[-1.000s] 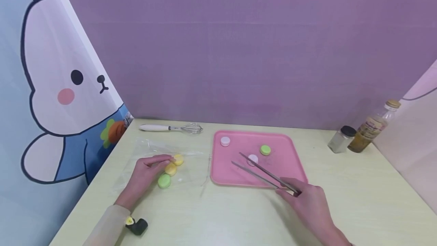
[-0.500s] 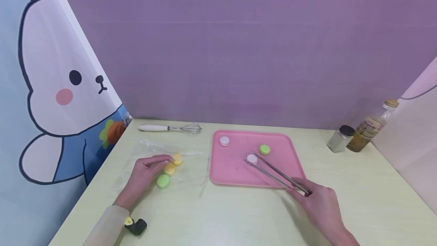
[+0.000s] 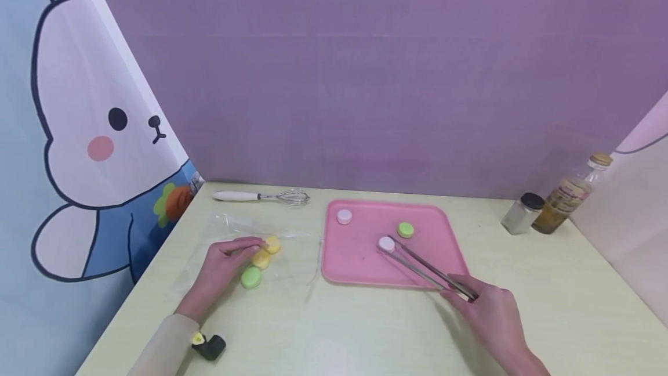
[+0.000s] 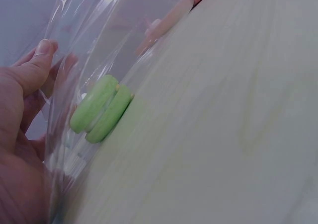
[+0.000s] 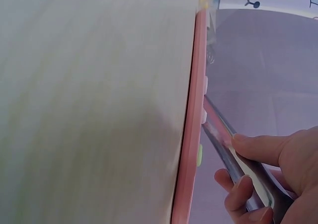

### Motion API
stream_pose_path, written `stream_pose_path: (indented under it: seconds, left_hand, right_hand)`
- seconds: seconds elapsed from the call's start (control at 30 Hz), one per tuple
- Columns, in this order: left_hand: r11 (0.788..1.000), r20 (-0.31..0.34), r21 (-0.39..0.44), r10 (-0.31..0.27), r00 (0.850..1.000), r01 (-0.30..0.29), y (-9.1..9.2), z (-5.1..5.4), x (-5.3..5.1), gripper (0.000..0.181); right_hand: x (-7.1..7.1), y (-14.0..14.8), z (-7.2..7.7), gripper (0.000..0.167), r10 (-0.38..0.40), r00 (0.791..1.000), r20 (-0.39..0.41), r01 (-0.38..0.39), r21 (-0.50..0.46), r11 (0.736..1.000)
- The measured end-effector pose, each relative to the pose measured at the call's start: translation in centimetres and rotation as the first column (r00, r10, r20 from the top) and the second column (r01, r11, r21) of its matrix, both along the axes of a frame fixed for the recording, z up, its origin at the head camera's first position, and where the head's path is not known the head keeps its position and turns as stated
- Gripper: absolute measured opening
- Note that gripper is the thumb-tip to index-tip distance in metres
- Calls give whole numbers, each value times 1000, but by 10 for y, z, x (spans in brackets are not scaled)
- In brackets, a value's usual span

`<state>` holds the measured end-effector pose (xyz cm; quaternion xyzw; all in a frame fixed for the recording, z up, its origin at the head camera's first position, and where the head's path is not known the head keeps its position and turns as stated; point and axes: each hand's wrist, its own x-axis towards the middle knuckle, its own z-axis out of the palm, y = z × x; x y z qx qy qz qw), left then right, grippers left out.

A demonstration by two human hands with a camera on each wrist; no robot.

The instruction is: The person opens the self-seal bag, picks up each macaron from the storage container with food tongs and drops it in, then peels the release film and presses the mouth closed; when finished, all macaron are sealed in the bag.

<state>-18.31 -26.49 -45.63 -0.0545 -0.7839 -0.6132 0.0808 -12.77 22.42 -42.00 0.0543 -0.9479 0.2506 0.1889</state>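
Note:
My right hand (image 3: 493,315) holds metal tongs (image 3: 429,274) over the pink tray (image 3: 349,268). The tong tips stand on either side of a pale pink macaron (image 3: 387,243), which appears to rest on the tray. Another pale macaron (image 3: 344,216) and a green macaron (image 3: 405,230) lie farther back on it. At the left, my left hand (image 3: 224,266) pinches the clear plastic bag (image 4: 107,30) between thumb and fingers. Two yellow macarons (image 3: 261,259) and a green macaron (image 4: 102,110) lie in the bag. The thumb (image 5: 258,147) presses the tongs in the right wrist view.
Behind the bag lies a whisk (image 3: 261,196) with a white handle. A black-lidded jar (image 3: 522,213) and a corked bottle (image 3: 571,196) stand at the back right. A small black object (image 3: 210,347) is beside the left sleeve. A purple backdrop (image 3: 339,103) rises behind the table.
The right hand has moved a little to the right, and the tong tips have come to either side of the pale macaron. The left hand and the bag look the same.

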Motion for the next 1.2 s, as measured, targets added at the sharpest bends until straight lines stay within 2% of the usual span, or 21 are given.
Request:
stream_pose_path:
  seconds: [0.4,0.73,1.2]
  left_hand:
    - [1000,-17,-2,-6,1000,6,0,1,0,27]
    - [1000,-15,2,-4,1000,4,0,2,2,30]
    - [1000,-17,-8,-9,1000,9,-1,0,0,26]
  right_hand:
    - [2,-1,-1,31,-5,1000,-19,5,0,1000]
    - [6,-11,4,30,9,1000,-19,-10,-51,999]
    - [12,-40,19,28,101,995,1,-100,-123,987]
